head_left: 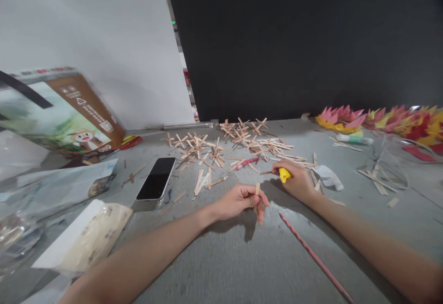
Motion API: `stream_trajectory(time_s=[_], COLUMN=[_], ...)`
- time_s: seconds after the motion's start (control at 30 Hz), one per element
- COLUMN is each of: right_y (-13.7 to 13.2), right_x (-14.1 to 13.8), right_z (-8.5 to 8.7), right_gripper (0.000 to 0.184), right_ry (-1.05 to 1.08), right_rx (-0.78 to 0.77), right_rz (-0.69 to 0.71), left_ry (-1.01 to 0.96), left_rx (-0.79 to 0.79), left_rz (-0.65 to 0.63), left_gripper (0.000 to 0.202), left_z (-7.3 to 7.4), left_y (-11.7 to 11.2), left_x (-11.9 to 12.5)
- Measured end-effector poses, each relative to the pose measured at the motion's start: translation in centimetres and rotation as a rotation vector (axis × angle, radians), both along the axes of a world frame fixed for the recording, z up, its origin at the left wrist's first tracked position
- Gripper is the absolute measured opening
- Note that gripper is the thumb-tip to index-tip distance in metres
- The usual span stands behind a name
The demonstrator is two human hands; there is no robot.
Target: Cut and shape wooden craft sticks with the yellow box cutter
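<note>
My left hand [244,201] pinches a short piece of wooden stick [257,188] between thumb and fingers, its end standing up above them. Closed around a yellow-handled tool [284,175], my right hand [294,179] is a little to the right and farther away. A thin brownish tip [266,172] points left from that hand; whether it belongs to the tool cannot be told. Beyond both hands lies a heap of crossed wooden sticks [197,149]. A red-handled pen-like item [246,163] lies among them. Nearer me, a thin pink rod [311,251] rests on the table.
A phone [156,179] lies left of my hands, with plastic packets [95,235] and a printed bag [79,115] farther left. At right are a crumpled tissue [328,177], a glue stick [355,139] and pink-yellow paper pieces [341,118]. A black panel [311,45] stands behind.
</note>
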State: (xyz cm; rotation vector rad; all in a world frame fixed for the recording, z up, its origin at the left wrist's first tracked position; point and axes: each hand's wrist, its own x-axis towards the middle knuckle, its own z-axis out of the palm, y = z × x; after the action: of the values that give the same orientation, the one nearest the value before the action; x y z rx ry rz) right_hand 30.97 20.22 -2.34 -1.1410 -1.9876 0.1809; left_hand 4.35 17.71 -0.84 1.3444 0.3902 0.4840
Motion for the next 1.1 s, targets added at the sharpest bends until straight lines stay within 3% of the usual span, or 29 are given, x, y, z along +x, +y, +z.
stream_trajectory(time_s=[0.07, 0.3, 0.53, 0.63, 0.73, 0.83, 0.97, 1.1], right_y=[0.1, -0.2, 0.0, 0.1, 0.0, -0.1, -0.2, -0.3], right_x=[0.2, 0.0, -0.6, -0.9, -1.1, -1.1, -1.1, -1.1], right_z=[-0.1, -0.1, 0.2, 0.3, 0.5, 0.6, 0.8, 1.0], right_gripper=[0.029, 0.036, 0.033, 0.025, 0.022, 0.022, 0.023, 0.025], right_ry=[-0.073, -0.297, -0.384, -0.412, -0.439, -0.449, -0.456, -0.462], right_rx=[0.005, 0.023, -0.053, -0.122, -0.169, -0.174, -0.182, -0.189], right_rz=[-0.07, -0.038, -0.148, -0.194, -0.223, -0.222, -0.219, -0.213], left_ry=[-0.006, -0.047, -0.016, 0.093, 0.34, 0.531, 0.76, 0.865], left_rx=[-0.022, -0.161, -0.109, 0.029, 0.405, 0.754, 0.906, 0.802], left_rz=[0.041, 0.107, 0.156, 0.236, 0.373, 0.417, 0.472, 0.5], left_gripper=[0.055, 0.05, 0.051, 0.039, 0.026, 0.02, 0.026, 0.03], left_z=[0.0, -0.5, -0.3, 0.3, 1.0, 1.7, 2.2, 2.0], left_y=[0.0, 0.1, -0.5, -1.1, -1.2, -1.0, -0.8, -1.1], left_x=[0.2, 0.6, 1.1, 1.5, 1.6, 1.1, -0.9, -3.7])
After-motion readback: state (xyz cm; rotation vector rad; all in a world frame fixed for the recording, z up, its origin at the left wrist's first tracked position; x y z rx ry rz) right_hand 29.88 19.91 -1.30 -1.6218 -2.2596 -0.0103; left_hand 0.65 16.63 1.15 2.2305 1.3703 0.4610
